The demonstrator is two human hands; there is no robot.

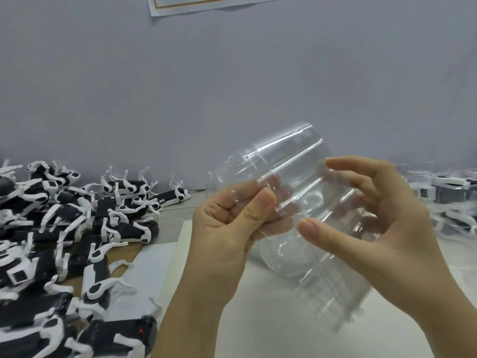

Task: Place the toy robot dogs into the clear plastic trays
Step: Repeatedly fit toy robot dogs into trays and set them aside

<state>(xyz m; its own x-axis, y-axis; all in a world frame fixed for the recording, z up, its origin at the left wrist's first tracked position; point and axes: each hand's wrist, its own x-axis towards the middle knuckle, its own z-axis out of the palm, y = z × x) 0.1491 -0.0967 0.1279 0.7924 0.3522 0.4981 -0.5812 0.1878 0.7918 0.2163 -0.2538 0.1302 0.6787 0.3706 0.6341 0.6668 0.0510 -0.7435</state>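
Over the white sheet, left hand (227, 228): fingers curled tight, thumb pinching the near edge of the clear plastic trays (296, 161), which are held up off the surface.
Right hand (374, 215): half spread, thumb and bent fingers cupped round the trays' other side.
Trays: nested, tilted, between both hands.
Toy robot dogs (64, 228): black-and-white heap lying loose on the left.
Packed trays (449, 192): right edge, blurred, dogs inside.
White sheet (258, 319): flat beneath the hands, on a wood-grain table (175, 210).
Wall (232, 73): plain grey, directly behind the table.
Paper (206, 3): gold-bordered, fixed high on the wall.
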